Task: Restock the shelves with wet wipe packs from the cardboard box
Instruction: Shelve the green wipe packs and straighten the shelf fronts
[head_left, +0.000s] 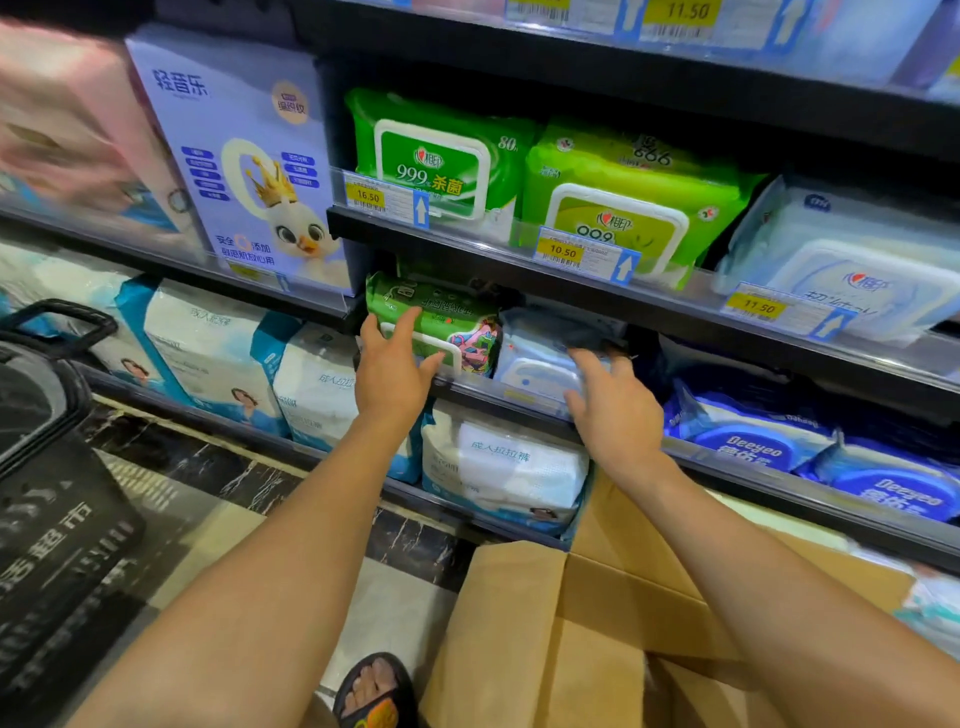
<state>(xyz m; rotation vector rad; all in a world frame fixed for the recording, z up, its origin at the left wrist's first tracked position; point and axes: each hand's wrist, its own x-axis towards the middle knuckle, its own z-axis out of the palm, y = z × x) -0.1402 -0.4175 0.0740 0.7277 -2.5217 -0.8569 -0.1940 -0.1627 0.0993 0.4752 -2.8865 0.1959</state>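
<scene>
Both my arms reach into the middle shelf (519, 402). My left hand (392, 371) rests with spread fingers on the front of a green wet wipe pack (447, 317) with a white lid and a colourful patch. My right hand (615, 410) lies on a pale blue wet wipe pack (535, 364) beside the green one, fingers curled over its top right edge; its fingertips are partly hidden in shadow. The open cardboard box (597, 623) stands on the floor below my right arm, its flaps up, with a few pale packs (935, 597) showing at its right edge.
The shelf above holds bright green packs (623, 208) and a pale blue pack (857, 260) behind yellow price tags. Dark blue lidded packs (769, 441) sit right of my hands. White bagged goods (498, 467) fill the bottom shelf. A black shopping basket (52, 493) stands at left; my sandalled foot (376, 691) is beside the box.
</scene>
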